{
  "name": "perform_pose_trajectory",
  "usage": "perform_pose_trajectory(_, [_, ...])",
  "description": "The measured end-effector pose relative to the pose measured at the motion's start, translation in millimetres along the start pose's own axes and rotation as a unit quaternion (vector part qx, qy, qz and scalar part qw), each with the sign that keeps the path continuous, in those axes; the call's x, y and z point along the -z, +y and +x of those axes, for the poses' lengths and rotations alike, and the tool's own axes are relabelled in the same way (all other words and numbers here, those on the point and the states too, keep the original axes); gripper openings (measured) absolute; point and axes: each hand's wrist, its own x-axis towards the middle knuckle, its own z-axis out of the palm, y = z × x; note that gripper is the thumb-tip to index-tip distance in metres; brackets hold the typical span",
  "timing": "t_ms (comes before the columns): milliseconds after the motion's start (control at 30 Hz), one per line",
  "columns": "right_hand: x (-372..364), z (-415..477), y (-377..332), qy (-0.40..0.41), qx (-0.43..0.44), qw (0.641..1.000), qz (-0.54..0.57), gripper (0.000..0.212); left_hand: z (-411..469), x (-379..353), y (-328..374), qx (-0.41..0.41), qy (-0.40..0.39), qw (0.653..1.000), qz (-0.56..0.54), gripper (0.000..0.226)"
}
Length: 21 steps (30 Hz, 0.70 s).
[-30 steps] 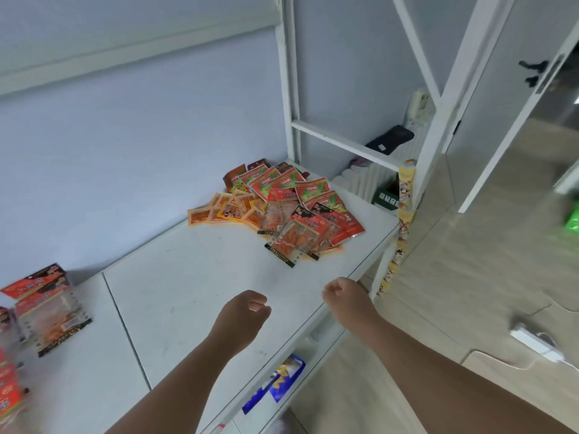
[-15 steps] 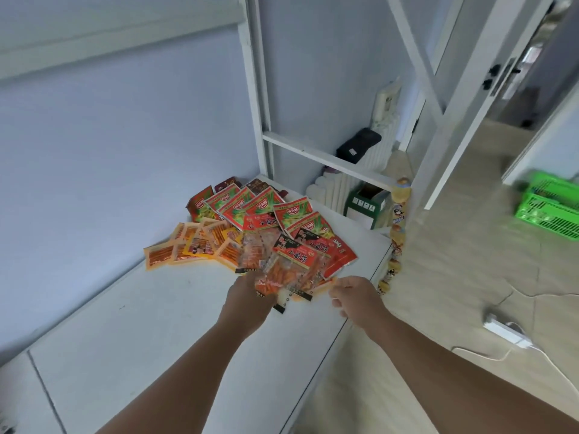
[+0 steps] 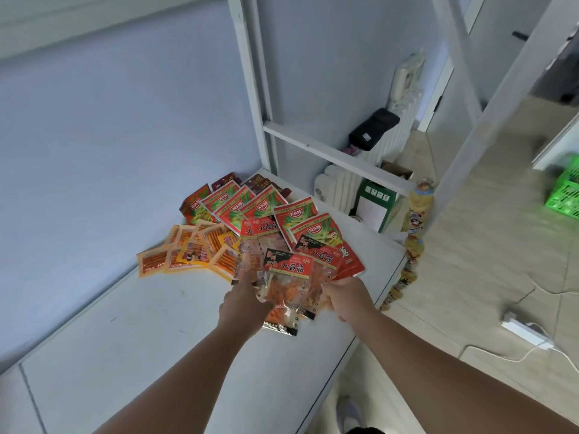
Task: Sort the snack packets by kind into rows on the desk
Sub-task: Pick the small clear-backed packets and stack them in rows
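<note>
A heap of snack packets lies at the far right end of the white desk (image 3: 150,333). Red-and-green packets (image 3: 266,208) fan out at the back, small orange packets (image 3: 191,255) spread to the left, and clear packets with red labels (image 3: 289,270) lie at the front. My left hand (image 3: 244,303) grips the left side of the front clear packets. My right hand (image 3: 347,296) holds their right edge. A few dark brown packets (image 3: 257,181) peek out behind the heap.
A white bed-frame post (image 3: 253,89) rises behind the heap. A hanging strip of yellow snack bags (image 3: 413,233) dangles off the desk's right corner. On the floor sit a green-and-white box (image 3: 376,205), a radiator, a power strip (image 3: 526,332) and a green crate (image 3: 564,195).
Both hands moved forward from the desk's front edge to the heap and took hold of the front clear packets. The camera turned right and drew closer.
</note>
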Motion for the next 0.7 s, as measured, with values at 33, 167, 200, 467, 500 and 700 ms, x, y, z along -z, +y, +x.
perform_pose_trajectory(33, [-0.5, 1.0, -2.2, -0.005, -0.003, 1.0, -0.004, 0.013, 0.7, -0.3, 0.0, 0.004, -0.009, 1.0, -0.025, 0.078])
perform_pose_trajectory(167, [1.3, 5.6, -11.2, -0.034, -0.002, 0.998, -0.044, 0.012, 3.9, 4.9, 2.5, 0.019, -0.058, 0.995, -0.083, 0.047])
perform_pose_trajectory(200, [2.4, 6.6, -12.9, -0.05, 0.0, 0.998, -0.048, 0.013, 3.7, 7.0, 2.4, 0.014, -0.066, 0.995, -0.076, 0.032])
perform_pose_trajectory(467, [2.1, 5.5, -30.1, -0.105, 0.06, 0.992, -0.046, 0.013, -11.0, 29.2, -8.5, 0.006, -0.021, 0.984, -0.175, 0.008])
perform_pose_trajectory(500, [1.8, 6.0, -33.2, -0.105, 0.071, 0.991, -0.052, 0.013, -14.6, 30.3, -10.0, 0.017, -0.002, 0.982, -0.188, 0.012])
perform_pose_trajectory(700, [-5.0, 8.9, -45.4, -0.123, 0.111, 0.985, -0.058, 0.009, -43.1, 34.5, -21.7, 0.075, 0.075, 0.954, -0.279, 0.01])
